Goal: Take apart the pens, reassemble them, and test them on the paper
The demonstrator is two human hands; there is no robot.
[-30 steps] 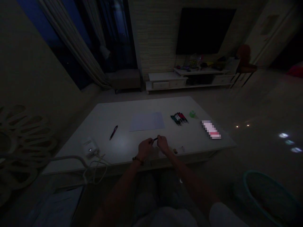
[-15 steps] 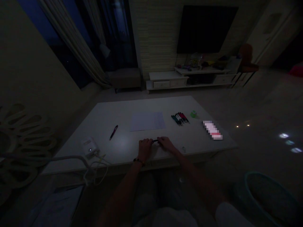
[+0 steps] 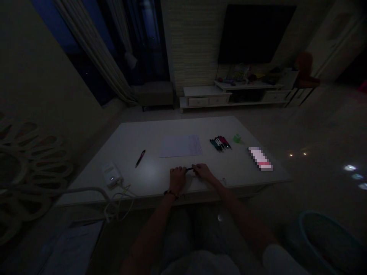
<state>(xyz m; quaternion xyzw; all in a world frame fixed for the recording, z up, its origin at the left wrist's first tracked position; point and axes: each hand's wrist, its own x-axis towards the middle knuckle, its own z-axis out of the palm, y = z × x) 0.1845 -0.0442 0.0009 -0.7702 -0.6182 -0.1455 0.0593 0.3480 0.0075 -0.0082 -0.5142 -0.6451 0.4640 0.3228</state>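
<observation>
My left hand [image 3: 177,179] and my right hand [image 3: 203,172] rest close together near the front edge of a white table [image 3: 149,130]. Their fingers pinch a thin dark pen [image 3: 189,169] between them, and most of it is hidden. Beyond my hands lie a sheet of white paper [image 3: 180,146] and a group of several pens [image 3: 220,143]. A single dark pen with a red part [image 3: 140,158] lies to the left. A small green cube [image 3: 236,138] and a pink-and-white box [image 3: 260,158] sit to the right.
A white plug unit [image 3: 111,175] with pale cables sits at the table's left front corner. A teal basket [image 3: 323,244] stands on the floor at lower right. A low white cabinet [image 3: 206,101] stands beyond the table, below a wall TV [image 3: 255,34].
Since a second ago, both hands have lowered from above the table to its surface, still holding the dark pen. The whole view has drifted slightly, so the room sits a little further right.
</observation>
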